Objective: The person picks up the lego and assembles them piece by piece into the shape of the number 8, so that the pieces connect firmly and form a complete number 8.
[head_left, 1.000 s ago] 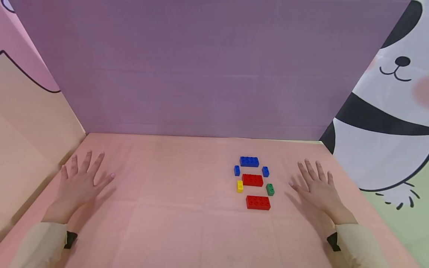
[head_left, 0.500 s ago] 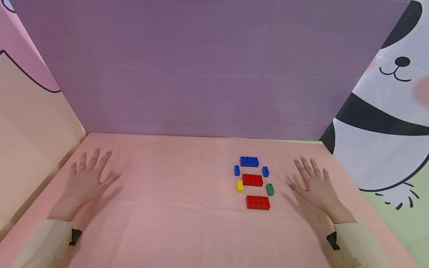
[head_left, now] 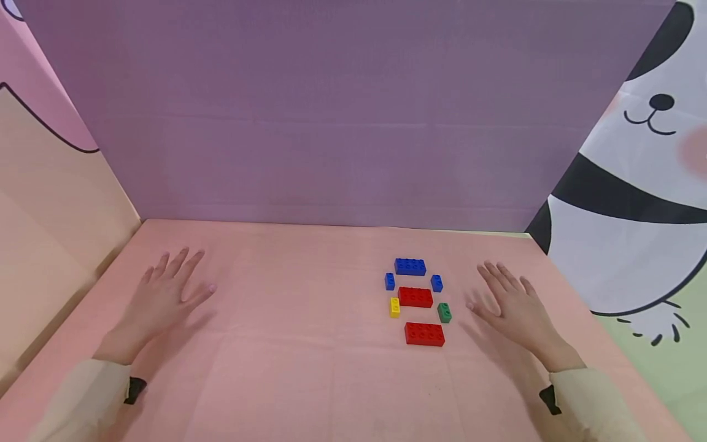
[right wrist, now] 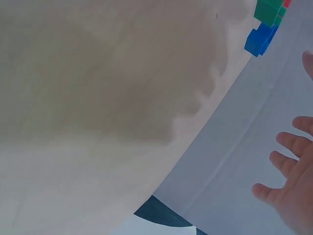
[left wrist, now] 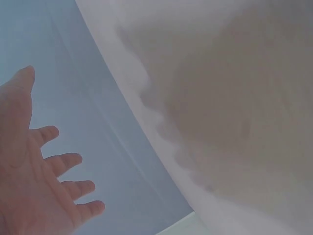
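My left hand (head_left: 160,301) hovers over the left part of the pink tabletop, palm down, fingers spread, holding nothing. On the right side my right hand (head_left: 516,310) is also held palm down with its fingers extended and nothing in its grasp. Nearest to it lies a small green brick (head_left: 444,312). Beside that are a yellow brick (head_left: 394,307), a red brick (head_left: 415,297) and another red brick (head_left: 424,334). Farther back sit a long blue brick (head_left: 410,266) and two small blue bricks (head_left: 390,282). The right wrist view catches the green brick (right wrist: 268,11) at its top edge.
A pink cloth covers the table (head_left: 287,344). Behind it rises a purple backdrop (head_left: 353,116). A beige panel (head_left: 55,202) borders the left, and a panda-print cloth (head_left: 635,245) hangs on the right.
My left hand has drifted to the right, inward over the table. The right hand has shifted slightly left, its fingers closer together. The bricks have stayed in place.
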`<state>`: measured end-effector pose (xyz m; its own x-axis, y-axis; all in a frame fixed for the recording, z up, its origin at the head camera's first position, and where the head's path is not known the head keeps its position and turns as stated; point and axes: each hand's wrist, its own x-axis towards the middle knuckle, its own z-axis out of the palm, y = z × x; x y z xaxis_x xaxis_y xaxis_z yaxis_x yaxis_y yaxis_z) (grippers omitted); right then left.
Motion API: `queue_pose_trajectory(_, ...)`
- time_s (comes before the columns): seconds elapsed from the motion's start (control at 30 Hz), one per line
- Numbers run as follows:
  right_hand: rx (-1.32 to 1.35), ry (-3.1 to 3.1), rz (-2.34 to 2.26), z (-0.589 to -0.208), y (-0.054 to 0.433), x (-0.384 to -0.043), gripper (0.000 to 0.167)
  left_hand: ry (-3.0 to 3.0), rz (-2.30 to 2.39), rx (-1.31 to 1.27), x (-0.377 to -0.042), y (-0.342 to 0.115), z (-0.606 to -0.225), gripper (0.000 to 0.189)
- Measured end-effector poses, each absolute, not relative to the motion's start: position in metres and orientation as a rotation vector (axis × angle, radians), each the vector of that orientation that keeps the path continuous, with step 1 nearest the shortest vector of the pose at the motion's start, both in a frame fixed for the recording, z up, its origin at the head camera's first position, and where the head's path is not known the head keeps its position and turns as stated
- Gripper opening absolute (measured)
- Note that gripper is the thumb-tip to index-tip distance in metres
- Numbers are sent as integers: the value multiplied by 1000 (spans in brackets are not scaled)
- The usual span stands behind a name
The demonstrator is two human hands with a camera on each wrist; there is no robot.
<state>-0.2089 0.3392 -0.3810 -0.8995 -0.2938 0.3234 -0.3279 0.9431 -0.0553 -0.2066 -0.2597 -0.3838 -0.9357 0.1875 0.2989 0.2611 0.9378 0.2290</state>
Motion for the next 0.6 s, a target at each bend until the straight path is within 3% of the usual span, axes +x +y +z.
queue_pose_trajectory(0.6,518,-2774,90,-385,329,-202,69,-2778,-436,-505,-210,-229,-388,72)
